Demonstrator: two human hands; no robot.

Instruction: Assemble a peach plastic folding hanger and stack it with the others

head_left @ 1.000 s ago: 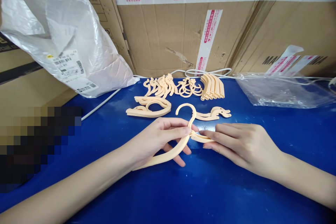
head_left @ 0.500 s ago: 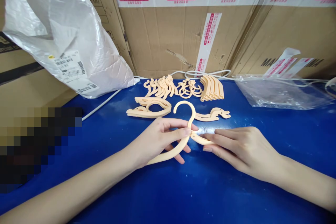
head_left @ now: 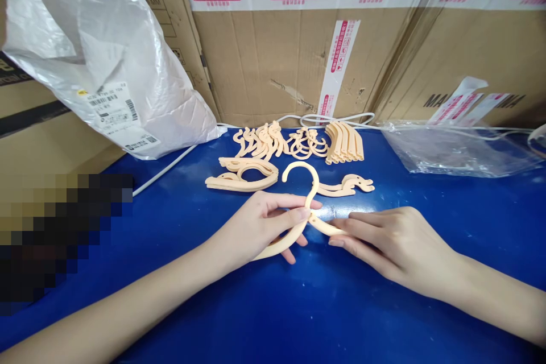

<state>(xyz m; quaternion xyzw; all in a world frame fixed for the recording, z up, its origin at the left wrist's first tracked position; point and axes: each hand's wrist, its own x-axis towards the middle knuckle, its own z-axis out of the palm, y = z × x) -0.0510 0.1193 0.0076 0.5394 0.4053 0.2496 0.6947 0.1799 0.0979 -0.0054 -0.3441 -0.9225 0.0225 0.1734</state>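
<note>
A peach plastic folding hanger (head_left: pixel 306 182) lies between my hands on the blue table (head_left: pixel 298 307), hook pointing away from me. My left hand (head_left: pixel 260 224) pinches its neck below the hook, and its left arm runs under my fingers. My right hand (head_left: pixel 384 242) grips the right arm of the hanger, fingers pressed together over it. Beyond the hanger lie loose hanger parts (head_left: pixel 241 176) and a flat piece (head_left: pixel 347 185). Farther back sits a row of hooks (head_left: pixel 277 142) and stacked arms (head_left: pixel 344 141).
Taped cardboard boxes (head_left: pixel 298 40) wall the back of the table. A white plastic bag with a label (head_left: pixel 106 68) hangs over the left. A clear plastic bag (head_left: pixel 456 151) lies at the back right. A white cable (head_left: pixel 166 168) runs along the back edge.
The hanger's left arm has folded inward, its tip now nearer my left palm. Both hands have stayed in about the same place.
</note>
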